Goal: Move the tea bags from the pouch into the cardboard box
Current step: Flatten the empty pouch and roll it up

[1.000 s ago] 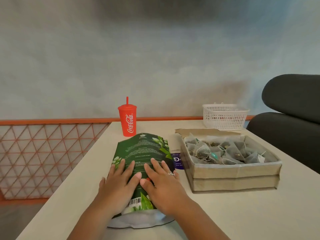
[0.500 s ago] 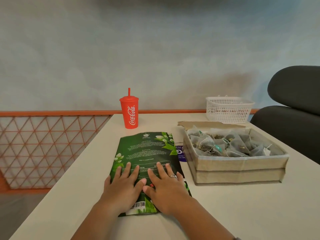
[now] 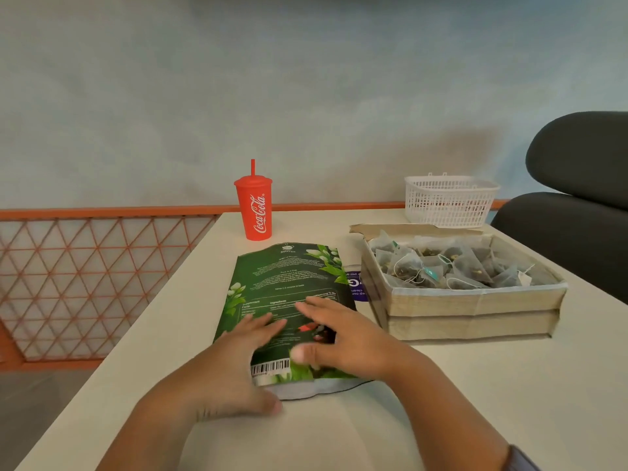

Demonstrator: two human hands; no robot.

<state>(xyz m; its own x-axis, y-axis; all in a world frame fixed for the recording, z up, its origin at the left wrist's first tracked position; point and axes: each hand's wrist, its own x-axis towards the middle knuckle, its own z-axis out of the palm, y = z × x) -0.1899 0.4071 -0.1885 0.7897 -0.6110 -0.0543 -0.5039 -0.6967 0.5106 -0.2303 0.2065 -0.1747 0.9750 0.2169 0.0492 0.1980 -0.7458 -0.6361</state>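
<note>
The green tea pouch [image 3: 287, 283] lies flat on the white table [image 3: 475, 385], back side up, its silver bottom edge towards me. My left hand [image 3: 238, 362] rests on its near left part with fingers straight. My right hand [image 3: 339, 338] lies flat over its near right part, blurred by motion. To the right stands the open cardboard box [image 3: 472, 304], filled with several pyramid tea bags [image 3: 441, 266] with strings and tags.
A red Coca-Cola cup with straw [image 3: 255, 209] stands behind the pouch. A white plastic basket [image 3: 448, 200] sits at the back right. A purple card [image 3: 355, 282] lies between pouch and box. Dark chair [image 3: 577, 198] at right; orange lattice railing [image 3: 85, 283] at left.
Both hands have slid back towards me along the pouch and spread apart. The pouch has flattened, and its silver bottom edge shows again near me.
</note>
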